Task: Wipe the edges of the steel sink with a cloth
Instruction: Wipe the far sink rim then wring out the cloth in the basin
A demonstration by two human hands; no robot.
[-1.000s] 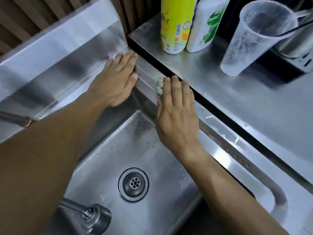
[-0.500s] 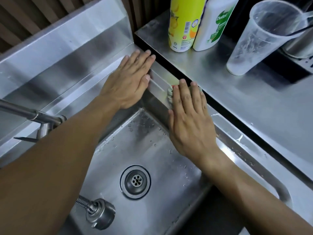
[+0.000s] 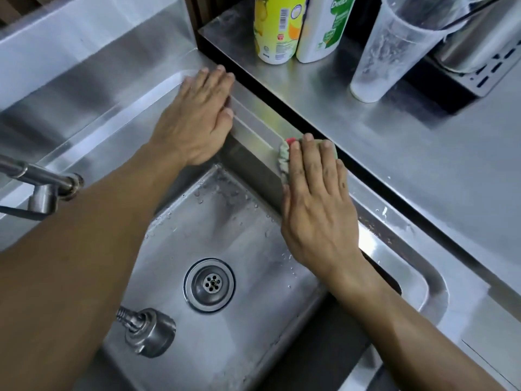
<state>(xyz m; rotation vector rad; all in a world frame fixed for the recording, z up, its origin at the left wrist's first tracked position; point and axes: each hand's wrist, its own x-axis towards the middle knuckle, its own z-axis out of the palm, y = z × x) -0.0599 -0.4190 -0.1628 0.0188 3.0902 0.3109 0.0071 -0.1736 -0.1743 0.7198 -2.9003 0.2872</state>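
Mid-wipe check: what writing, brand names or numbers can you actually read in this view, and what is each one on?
"Dettol", top cut off by the frame: on the white bottle.
Barcode and small print on the yellow bottle: too small and blurred to read.
Green label text under the brand on the white bottle: unreadable.
Clear plastic cup, sink, cloth: no text.
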